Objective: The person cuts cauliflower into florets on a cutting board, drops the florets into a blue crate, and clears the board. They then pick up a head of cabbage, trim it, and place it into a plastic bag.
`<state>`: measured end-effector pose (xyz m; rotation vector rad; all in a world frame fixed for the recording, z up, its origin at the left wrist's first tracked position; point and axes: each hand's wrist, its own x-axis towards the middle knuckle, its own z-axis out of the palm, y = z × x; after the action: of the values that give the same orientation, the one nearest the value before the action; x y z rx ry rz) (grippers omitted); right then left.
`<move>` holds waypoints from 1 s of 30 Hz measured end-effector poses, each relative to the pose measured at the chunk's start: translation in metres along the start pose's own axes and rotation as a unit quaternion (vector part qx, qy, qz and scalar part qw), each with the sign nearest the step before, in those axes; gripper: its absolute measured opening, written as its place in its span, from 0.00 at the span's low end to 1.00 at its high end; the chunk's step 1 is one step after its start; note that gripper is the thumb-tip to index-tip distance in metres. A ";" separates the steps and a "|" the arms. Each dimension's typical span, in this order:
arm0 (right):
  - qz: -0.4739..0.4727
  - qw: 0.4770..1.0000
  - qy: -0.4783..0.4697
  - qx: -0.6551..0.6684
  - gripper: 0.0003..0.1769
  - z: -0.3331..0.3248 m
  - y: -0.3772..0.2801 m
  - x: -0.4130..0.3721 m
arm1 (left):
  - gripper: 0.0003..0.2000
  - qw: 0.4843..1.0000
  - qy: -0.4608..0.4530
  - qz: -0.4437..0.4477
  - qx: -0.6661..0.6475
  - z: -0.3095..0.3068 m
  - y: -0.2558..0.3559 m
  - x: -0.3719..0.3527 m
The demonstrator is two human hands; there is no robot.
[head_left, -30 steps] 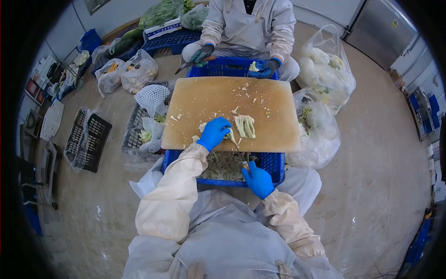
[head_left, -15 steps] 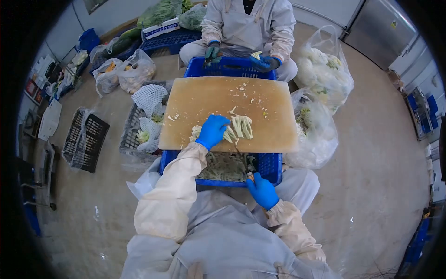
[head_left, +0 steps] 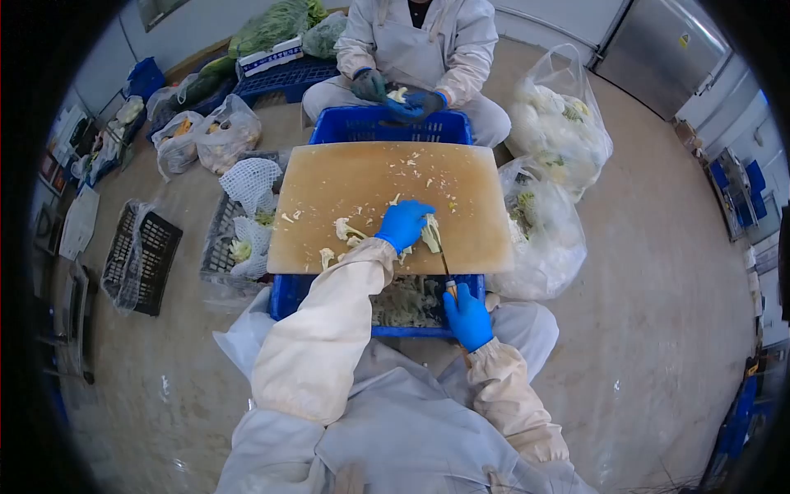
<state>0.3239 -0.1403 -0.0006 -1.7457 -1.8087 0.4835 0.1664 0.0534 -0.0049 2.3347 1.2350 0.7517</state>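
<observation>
A tan cutting board (head_left: 329,181) lies across a blue crate (head_left: 286,298). My left hand (head_left: 404,225), in a blue glove, is closed over cauliflower on the board; its fingertips are at a pale piece (head_left: 431,234). In my right hand (head_left: 468,319), also gloved in blue, is the handle of a knife (head_left: 445,262), its blade reaching over the board's near edge beside that piece. Smaller cauliflower pieces (head_left: 349,230) lie to the left of my left hand, and crumbs dot the board.
Across the board a seated person (head_left: 409,53) in dark gloves holds a pale piece over another blue crate (head_left: 329,123). Bags of cauliflower (head_left: 547,239) stand at the right. To the left are a crate with netted vegetables (head_left: 218,247) and a black crate (head_left: 156,255).
My left hand has moved right along the board, and the knife blade now reaches the piece at its fingertips. The other person's hands have come together. The whole view has shifted slightly.
</observation>
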 end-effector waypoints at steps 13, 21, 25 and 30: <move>-0.017 1.000 0.002 -0.022 0.14 0.000 0.007 0.003 | 0.12 1.000 0.008 0.016 0.007 0.011 0.001 0.007; -0.007 1.000 0.003 -0.022 0.15 -0.003 0.004 0.003 | 0.12 1.000 0.013 0.022 0.009 0.011 0.003 0.006; -0.001 1.000 -0.002 -0.027 0.15 -0.002 0.006 0.003 | 0.12 0.999 0.009 0.032 0.010 0.011 0.003 0.007; 0.004 1.000 -0.003 -0.026 0.15 -0.006 0.007 0.002 | 0.12 1.000 0.007 0.030 -0.001 0.011 0.004 0.007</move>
<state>0.3336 -0.1384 0.0000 -1.7872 -1.8339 0.4489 0.1787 0.0566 -0.0091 2.3782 1.1735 0.7888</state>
